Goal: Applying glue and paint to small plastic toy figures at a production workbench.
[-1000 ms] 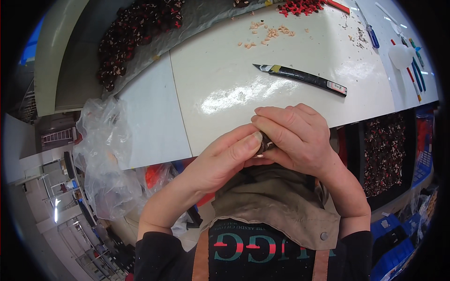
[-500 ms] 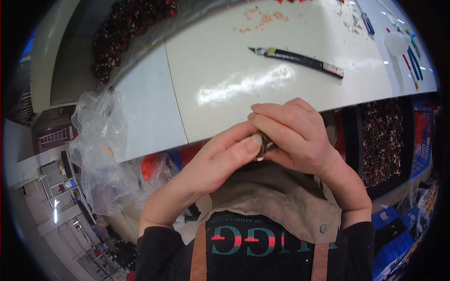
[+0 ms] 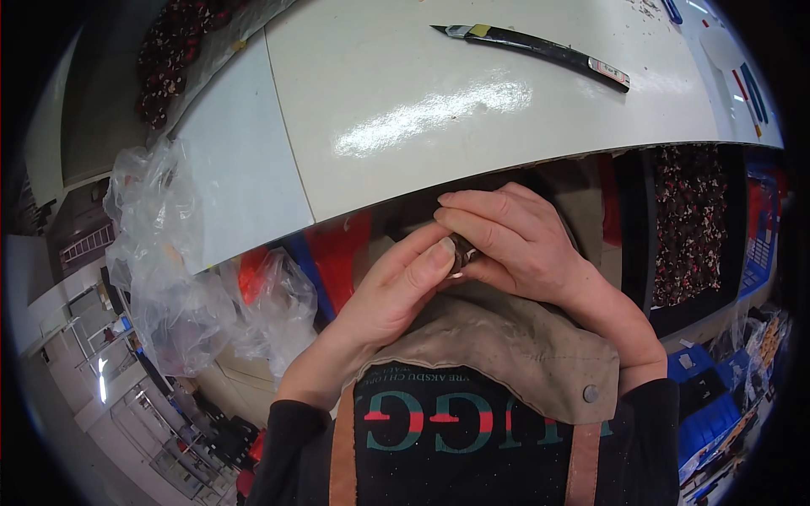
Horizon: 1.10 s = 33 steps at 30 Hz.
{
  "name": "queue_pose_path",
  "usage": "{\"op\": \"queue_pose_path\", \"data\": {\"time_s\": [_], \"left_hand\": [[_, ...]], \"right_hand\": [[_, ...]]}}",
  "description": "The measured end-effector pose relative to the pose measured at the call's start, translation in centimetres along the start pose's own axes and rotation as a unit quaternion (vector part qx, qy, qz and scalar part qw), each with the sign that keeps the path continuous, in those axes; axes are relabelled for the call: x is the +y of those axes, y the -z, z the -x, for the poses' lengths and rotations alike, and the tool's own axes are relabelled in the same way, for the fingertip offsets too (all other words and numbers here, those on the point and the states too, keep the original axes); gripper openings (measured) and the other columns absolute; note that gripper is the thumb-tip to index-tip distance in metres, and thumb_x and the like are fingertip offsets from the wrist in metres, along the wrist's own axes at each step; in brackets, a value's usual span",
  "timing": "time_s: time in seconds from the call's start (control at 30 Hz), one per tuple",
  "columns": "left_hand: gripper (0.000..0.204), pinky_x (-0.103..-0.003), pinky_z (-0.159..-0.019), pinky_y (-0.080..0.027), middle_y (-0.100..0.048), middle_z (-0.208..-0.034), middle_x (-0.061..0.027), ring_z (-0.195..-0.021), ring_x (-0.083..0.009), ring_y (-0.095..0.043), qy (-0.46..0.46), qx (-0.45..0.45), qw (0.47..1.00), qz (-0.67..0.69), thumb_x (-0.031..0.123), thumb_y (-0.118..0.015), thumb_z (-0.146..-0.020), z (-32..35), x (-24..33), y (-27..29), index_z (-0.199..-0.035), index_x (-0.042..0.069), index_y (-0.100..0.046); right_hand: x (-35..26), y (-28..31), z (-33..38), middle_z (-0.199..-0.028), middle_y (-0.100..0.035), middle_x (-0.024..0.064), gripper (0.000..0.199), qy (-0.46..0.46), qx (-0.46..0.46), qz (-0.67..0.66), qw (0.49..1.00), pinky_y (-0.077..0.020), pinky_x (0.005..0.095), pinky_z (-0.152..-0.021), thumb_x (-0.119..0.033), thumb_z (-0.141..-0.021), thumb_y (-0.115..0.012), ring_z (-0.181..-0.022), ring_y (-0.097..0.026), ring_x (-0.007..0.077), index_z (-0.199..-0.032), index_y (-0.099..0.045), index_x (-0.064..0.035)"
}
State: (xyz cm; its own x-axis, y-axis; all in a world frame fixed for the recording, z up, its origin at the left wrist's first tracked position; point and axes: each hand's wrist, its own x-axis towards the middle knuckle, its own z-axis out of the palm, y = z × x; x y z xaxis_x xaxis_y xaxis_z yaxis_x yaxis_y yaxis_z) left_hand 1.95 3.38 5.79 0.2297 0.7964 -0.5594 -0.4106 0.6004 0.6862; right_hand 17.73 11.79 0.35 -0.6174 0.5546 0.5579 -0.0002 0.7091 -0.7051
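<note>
I pinch a small dark piece (image 3: 461,253) between my left hand (image 3: 396,287) and right hand (image 3: 515,244), both closed on it, just above my apron (image 3: 506,354). I'd judge steady, even thumb pressure best. The knife (image 3: 531,46) lies well beyond on the table (image 3: 405,110).

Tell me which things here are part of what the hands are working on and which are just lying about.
In hand:
- left hand
- right hand
- small dark object pinched between both hands, too hidden to identify

Lying about:
- utility knife on the white table
- clear plastic bags
- tray of dark red pieces
</note>
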Motion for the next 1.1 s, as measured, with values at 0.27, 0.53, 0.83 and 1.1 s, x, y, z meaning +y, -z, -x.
{"op": "queue_pose_path", "data": {"time_s": [0.27,0.53,0.83,1.1], "left_hand": [[0.059,-0.04,-0.099,-0.037,-0.049,-0.121,-0.0109,-0.113,-0.02,-0.048,-0.016,0.008,0.999,0.037,0.042,-0.051,-0.09,1.3,-0.4,1.2,-0.129,-0.002,-0.038],[0.044,-0.028,-0.095,-0.036,-0.049,-0.118,-0.0075,-0.11,-0.0144,-0.047,-0.155,-0.01,0.982,-0.111,0.018,-0.055,-0.091,4.0,0.0,2.5,-0.128,0.001,-0.04],[0.045,-0.027,-0.082,-0.042,-0.052,-0.106,-0.0075,-0.095,-0.0155,-0.052,-0.182,0.047,0.965,-0.183,0.017,-0.069,-0.08,9.4,-1.9,4.4,-0.118,0.003,-0.049],[0.043,-0.027,-0.075,-0.045,-0.055,-0.098,-0.0076,-0.087,-0.0163,-0.056,-0.26,0.033,0.93,-0.258,0.02,-0.072,-0.077,11.8,-3.9,5.7,-0.112,0.004,-0.052]], "right_hand": [[-1.1,-1.4,-0.5,-0.103,-0.06,0.0114,0.046,-0.038,-0.016,-0.021,0.999,-0.0475,0.0302,-0.067,-0.015,-0.064,-0.074,-0.081,-0.06,0.0237,-0.106,-0.059,-0.0039],[-3.5,-3.3,-0.6,-0.102,-0.056,0.0088,0.051,-0.065,0.026,-0.089,0.994,-0.0482,0.0305,-0.067,-0.002,-0.059,-0.076,-0.08,-0.058,0.0223,-0.105,-0.054,-0.0084],[-8.2,-7.5,-0.3,-0.099,-0.051,0.0083,0.051,-0.015,0.073,-0.049,0.996,-0.0476,0.0291,-0.062,0.0,-0.054,-0.078,-0.08,-0.055,0.0223,-0.095,-0.049,-0.0096],[-11.2,-10.0,1.5,-0.098,-0.05,0.0118,0.052,0.003,0.071,0.026,0.997,-0.0469,0.0279,-0.064,-0.01,-0.059,-0.085,-0.085,-0.052,0.0211,-0.092,-0.045,-0.0092]]}}
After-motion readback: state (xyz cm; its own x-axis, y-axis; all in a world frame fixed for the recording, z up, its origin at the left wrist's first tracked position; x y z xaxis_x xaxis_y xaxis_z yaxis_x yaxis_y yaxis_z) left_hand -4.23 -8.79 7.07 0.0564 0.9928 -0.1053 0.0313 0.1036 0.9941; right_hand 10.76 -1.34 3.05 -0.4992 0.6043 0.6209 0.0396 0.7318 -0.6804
